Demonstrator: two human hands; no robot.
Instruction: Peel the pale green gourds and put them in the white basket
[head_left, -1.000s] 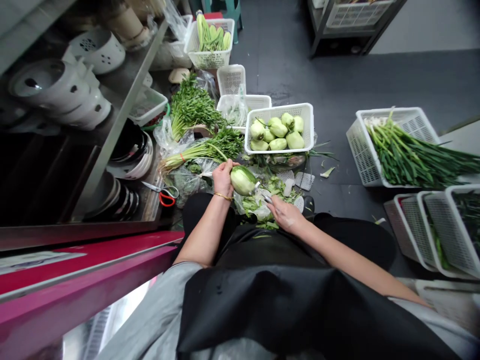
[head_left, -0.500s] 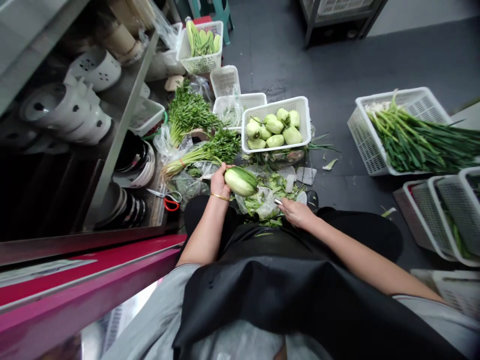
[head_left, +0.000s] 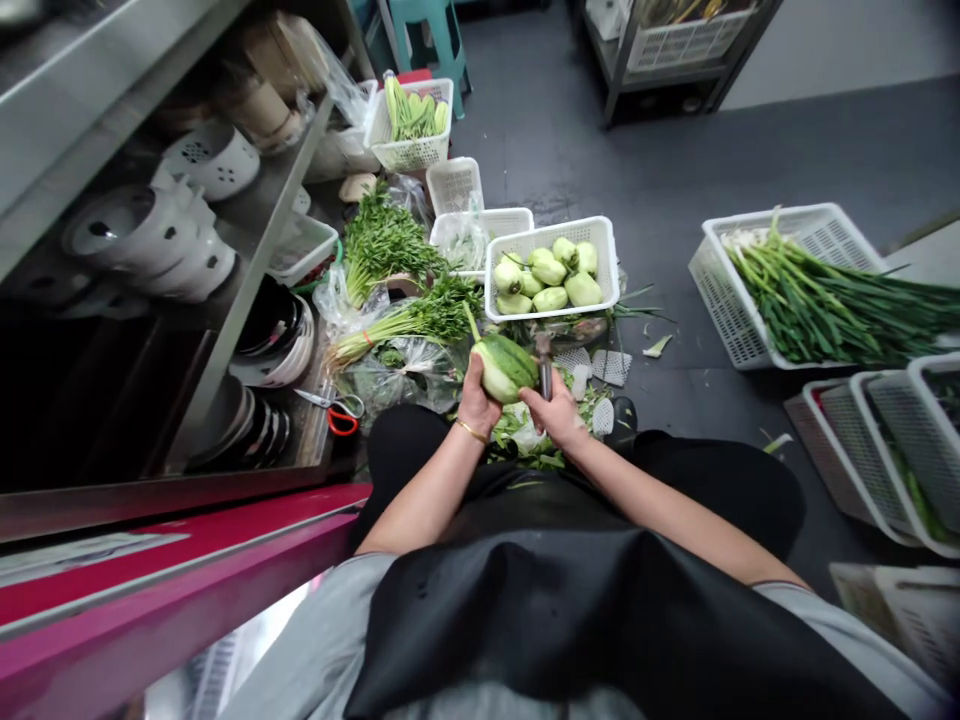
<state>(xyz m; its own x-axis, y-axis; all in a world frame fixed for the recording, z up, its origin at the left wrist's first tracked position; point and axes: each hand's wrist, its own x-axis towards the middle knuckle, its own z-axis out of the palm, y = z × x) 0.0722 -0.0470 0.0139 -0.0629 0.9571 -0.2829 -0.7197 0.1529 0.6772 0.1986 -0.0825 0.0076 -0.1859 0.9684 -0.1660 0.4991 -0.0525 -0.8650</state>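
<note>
My left hand [head_left: 478, 402] grips a partly peeled green gourd [head_left: 507, 366] above my lap; pale flesh shows on its near side and darker striped skin on its upper right. A thin stem sticks up from its far left end. In my right hand [head_left: 556, 412] is a vegetable peeler [head_left: 544, 366], held upright against the right side of the gourd, with the thumb touching the gourd. Beneath both hands lies a heap of green peelings [head_left: 525, 430] on plastic. Pale peeled gourds [head_left: 549, 272] fill a white basket [head_left: 553, 315] just beyond.
Bundles of leafy greens [head_left: 405, 320] and red-handled scissors [head_left: 341, 412] lie to the left, beside a metal shelf [head_left: 262, 230] with bowls. On the right stand a basket of long green stalks [head_left: 795, 290] and several nested baskets [head_left: 862, 450]. A teal stool [head_left: 427, 35] stands at the back.
The gourd has moved right and slightly up in my left hand. My right hand has risen leftward, bringing the peeler against it. The view has tilted up a little.
</note>
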